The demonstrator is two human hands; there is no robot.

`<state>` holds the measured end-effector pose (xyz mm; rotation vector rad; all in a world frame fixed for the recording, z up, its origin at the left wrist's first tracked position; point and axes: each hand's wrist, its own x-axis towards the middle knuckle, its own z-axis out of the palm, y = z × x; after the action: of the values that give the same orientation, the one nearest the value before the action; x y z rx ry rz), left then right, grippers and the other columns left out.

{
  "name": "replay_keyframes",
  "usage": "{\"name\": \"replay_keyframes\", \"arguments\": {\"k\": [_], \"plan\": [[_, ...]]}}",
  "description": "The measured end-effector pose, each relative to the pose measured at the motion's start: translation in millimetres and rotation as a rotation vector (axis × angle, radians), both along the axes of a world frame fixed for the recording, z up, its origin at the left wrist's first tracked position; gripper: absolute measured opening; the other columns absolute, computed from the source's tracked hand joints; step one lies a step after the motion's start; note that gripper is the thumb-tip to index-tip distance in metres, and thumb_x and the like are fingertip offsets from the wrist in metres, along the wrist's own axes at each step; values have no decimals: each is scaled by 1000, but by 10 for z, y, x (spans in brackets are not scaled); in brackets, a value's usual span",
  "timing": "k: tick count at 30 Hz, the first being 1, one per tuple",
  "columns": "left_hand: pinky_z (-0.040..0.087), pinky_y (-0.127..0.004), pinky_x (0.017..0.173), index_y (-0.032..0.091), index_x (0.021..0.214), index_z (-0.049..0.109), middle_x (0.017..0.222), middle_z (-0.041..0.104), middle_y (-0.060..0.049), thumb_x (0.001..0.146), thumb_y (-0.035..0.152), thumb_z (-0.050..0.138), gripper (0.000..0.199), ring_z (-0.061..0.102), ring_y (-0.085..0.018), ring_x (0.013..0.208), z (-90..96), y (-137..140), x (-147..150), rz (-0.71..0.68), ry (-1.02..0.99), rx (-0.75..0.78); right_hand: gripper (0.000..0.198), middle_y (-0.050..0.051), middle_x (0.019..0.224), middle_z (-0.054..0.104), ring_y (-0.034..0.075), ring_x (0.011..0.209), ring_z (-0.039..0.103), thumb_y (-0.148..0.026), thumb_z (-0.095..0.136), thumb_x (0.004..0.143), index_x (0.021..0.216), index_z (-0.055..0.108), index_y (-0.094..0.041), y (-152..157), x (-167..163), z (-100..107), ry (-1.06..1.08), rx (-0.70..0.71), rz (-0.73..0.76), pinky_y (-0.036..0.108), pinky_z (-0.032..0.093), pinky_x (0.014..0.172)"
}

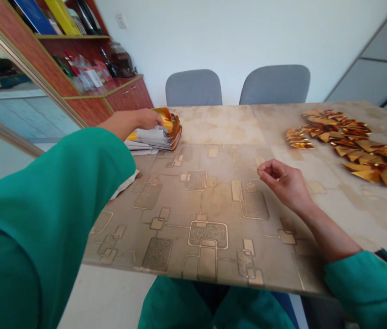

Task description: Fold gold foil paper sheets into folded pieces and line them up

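At the table's far left, my left hand [149,119] is closed on the edge of a gold foil paper sheet [166,118], which curls up from the top of a paper stack [159,138]. The stack shows white sides and gold, ruffled edges at its right end. My left fingertips are partly hidden behind the hand. Over the right half of the table, my right hand [285,183] has thumb and forefinger pressed together, the other fingers curled, and no thing shows between them. Further right lie many folded gold foil pieces [364,148], heaped in overlapping rows.
A patterned cover lies over the table [202,192]. Two grey chairs [193,87] stand at the far side against a white wall. On the left is a wooden cabinet [128,93] with bottles and bags. Loose pale paper [125,185] sticks out beside my left sleeve.
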<state>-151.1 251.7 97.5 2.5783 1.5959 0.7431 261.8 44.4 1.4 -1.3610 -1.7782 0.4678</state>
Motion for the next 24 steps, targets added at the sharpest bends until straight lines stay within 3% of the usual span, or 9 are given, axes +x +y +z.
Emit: {"name": "replay_keyframes", "arguments": {"k": [4,8,17,24], "plan": [[37,-15,86,10,67,63,42,50,13,82,-6,63,22,35,-8,59,81,117,-22,-3,130,-258,15,0,68,62,14,60,56,-37,59,85,80,61,-23,13,43,-7,-7,-12,9,27,43,56],[34,-13,80,10,63,63,39,48,13,87,-3,63,27,34,-8,55,196,143,-44,15,175,-339,14,0,68,63,15,60,56,-37,59,85,80,61,-24,-4,36,9,-4,-22,13,27,43,57],[33,-15,84,11,64,65,39,46,15,73,-1,80,22,31,-9,56,279,-13,-34,69,189,-247,16,0,68,63,15,60,56,-39,59,85,79,61,-24,-24,11,46,-14,-14,14,27,43,56],[30,-14,85,11,66,66,43,45,13,81,16,80,22,38,-8,63,316,-143,-29,42,185,-166,15,0,67,62,14,59,55,-38,59,85,79,61,-24,-11,22,25,-14,-12,20,27,42,56]]}}
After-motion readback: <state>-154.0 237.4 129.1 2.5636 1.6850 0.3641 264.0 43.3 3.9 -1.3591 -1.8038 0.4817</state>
